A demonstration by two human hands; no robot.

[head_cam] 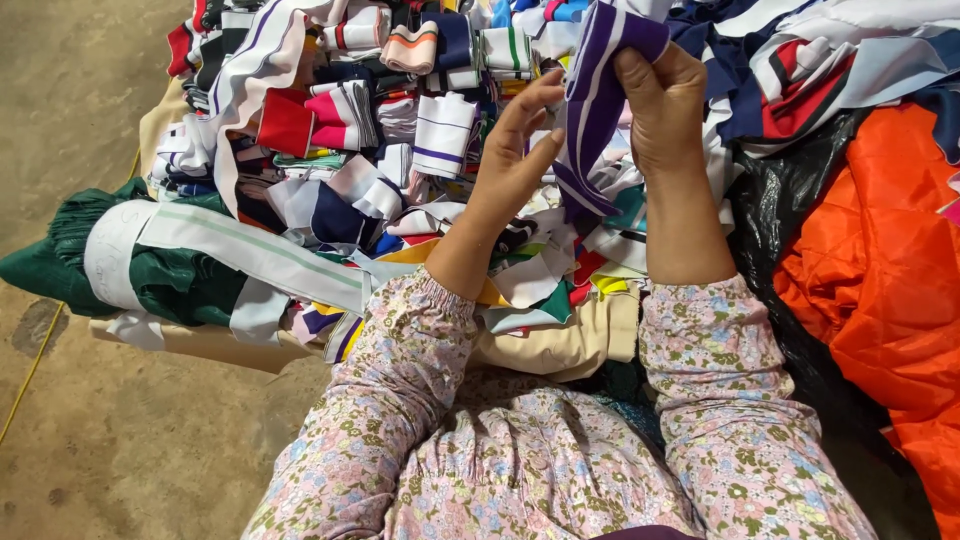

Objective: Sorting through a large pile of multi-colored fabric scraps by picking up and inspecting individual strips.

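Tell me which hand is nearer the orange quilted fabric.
Right. The right hand, gripping the purple-and-white striped band, is closer to the orange quilted fabric at the right edge; the left hand sits farther left, beyond the band.

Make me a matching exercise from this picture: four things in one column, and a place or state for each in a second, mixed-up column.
Things:
1. purple and white striped band
2. orange quilted cloth
3. green bundle
4. left hand

Places or states:
A. lies at the far right
B. fingers spread open beside the band
C. pinched at the top by the right hand
D. lies at the left edge of the pile, wrapped by a white strip

Pairs: 1-C, 2-A, 3-D, 4-B
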